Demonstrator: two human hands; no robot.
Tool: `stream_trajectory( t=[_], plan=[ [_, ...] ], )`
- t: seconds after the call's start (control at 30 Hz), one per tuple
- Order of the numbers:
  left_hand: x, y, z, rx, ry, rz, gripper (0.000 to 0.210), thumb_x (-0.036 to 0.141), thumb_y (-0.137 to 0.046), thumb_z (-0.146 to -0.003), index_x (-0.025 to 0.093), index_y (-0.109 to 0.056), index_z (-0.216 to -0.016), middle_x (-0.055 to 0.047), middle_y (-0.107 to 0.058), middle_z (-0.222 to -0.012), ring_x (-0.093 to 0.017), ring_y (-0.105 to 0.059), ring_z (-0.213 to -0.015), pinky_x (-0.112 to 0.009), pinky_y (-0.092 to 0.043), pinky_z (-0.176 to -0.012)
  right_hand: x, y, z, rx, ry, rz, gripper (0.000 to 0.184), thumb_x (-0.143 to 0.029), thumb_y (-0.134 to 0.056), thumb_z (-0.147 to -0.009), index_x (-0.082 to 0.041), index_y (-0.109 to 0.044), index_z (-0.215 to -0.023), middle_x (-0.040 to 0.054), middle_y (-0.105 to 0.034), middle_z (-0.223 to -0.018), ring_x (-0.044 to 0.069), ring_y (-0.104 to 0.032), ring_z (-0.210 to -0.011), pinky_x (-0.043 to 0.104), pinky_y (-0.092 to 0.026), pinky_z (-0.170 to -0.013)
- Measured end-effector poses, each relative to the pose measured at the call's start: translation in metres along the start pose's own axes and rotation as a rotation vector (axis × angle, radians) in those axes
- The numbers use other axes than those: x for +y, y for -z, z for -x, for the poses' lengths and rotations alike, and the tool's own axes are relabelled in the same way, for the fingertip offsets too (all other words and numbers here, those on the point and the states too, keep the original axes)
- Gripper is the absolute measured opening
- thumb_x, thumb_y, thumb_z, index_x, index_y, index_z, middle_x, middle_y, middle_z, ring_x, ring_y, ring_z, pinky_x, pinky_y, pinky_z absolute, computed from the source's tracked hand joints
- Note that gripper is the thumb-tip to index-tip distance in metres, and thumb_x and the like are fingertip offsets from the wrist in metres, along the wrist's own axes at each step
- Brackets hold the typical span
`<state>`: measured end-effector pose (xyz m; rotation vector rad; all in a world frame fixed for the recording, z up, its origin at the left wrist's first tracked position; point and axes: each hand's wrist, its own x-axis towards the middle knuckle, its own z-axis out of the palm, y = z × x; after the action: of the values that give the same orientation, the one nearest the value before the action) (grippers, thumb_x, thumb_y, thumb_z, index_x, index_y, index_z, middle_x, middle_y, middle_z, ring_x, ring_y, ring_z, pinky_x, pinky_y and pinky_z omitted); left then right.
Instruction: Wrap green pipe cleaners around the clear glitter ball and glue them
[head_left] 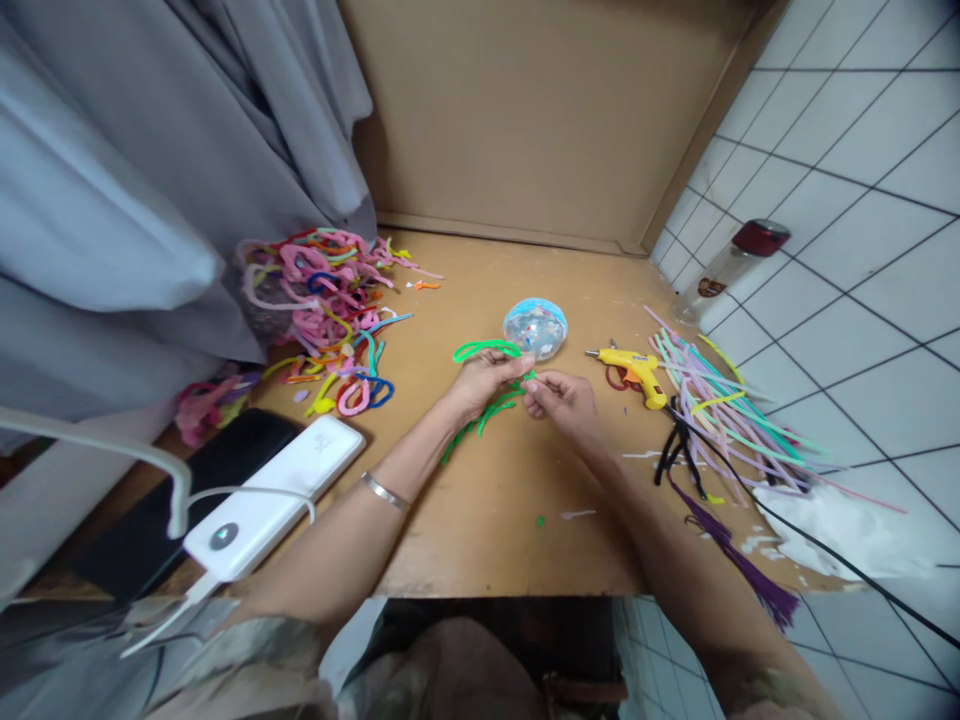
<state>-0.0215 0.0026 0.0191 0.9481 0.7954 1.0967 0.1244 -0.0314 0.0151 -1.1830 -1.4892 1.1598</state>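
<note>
Over the middle of the wooden table, my left hand (pixel 487 382) pinches a bent bundle of green pipe cleaners (pixel 478 349). One looped end sticks out past the fingers, and loose green ends hang below the palm. Close beside it, my right hand (pixel 559 400) has thumb and forefinger pressed together on the same green pipe cleaner where it comes out by the left thumb. Just beyond the hands sits a clear round bowl-like piece (pixel 535 328) with a light blue rim and small coloured bits in it; the left thumb overlaps its lower edge in view.
At the left lies a heap of pink and mixed pipe cleaners (pixel 322 285). A white power bank (pixel 274 498) with a cable rests near the front left. To the right are a yellow glue gun (pixel 632 373), straight pipe cleaners (pixel 720 400), a purple tassel (pixel 739 560) and a red-capped bottle (pixel 724 275).
</note>
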Motion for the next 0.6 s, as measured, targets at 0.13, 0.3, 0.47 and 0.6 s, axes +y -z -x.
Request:
stream_trajectory(
  t=[0.13, 0.3, 0.47, 0.6],
  plan=[
    [-0.0027, 0.0016, -0.0009, -0.001, 0.023, -0.016, 0.042, 0.041, -0.087, -0.05, 0.015, -0.057, -0.058, 0.004, -0.054, -0.053, -0.008, -0.05, -0.05, -0.023, -0.041, -0.053, -0.0049, 0.0025, -0.0013, -0.041, -0.008, -0.058, 0.038, -0.056, -0.072, -0.069, -0.019, -0.062, -0.067, -0.0016, -0.062, -0.057, 0.009, -0.052, -0.051, 0.024, -0.045, -0.054],
    [-0.0023, 0.0058, -0.0023, -0.046, 0.008, -0.031, 0.041, 0.043, -0.086, -0.055, 0.014, -0.058, -0.059, 0.001, -0.058, -0.053, -0.009, -0.053, -0.048, -0.024, -0.043, -0.051, -0.0044, 0.0069, -0.0041, -0.175, -0.121, -0.2, 0.043, -0.06, -0.073, -0.068, -0.018, -0.064, -0.072, 0.0007, -0.066, -0.064, 0.01, -0.058, -0.056, 0.022, -0.047, -0.055],
    [0.0024, 0.0068, -0.0023, -0.029, -0.022, -0.001, 0.041, 0.042, -0.088, -0.052, 0.013, -0.058, -0.057, 0.002, -0.057, -0.051, -0.007, -0.05, -0.046, -0.022, -0.039, -0.05, -0.0031, 0.008, -0.0052, -0.253, -0.354, -0.458, 0.041, -0.058, -0.062, -0.081, -0.017, -0.064, -0.08, 0.0033, -0.068, -0.07, 0.011, -0.061, -0.057, 0.023, -0.05, -0.054],
    [0.0025, 0.0053, -0.0015, -0.08, -0.008, 0.006, 0.044, 0.046, -0.088, -0.05, 0.013, -0.061, -0.057, 0.0, -0.06, -0.054, -0.008, -0.054, -0.05, -0.024, -0.043, -0.054, -0.004, 0.006, -0.0037, -0.274, -0.346, -0.563, 0.033, -0.049, -0.072, -0.077, -0.018, -0.063, -0.08, -0.0019, -0.064, -0.066, 0.009, -0.057, -0.053, 0.021, -0.047, -0.051]
  ],
)
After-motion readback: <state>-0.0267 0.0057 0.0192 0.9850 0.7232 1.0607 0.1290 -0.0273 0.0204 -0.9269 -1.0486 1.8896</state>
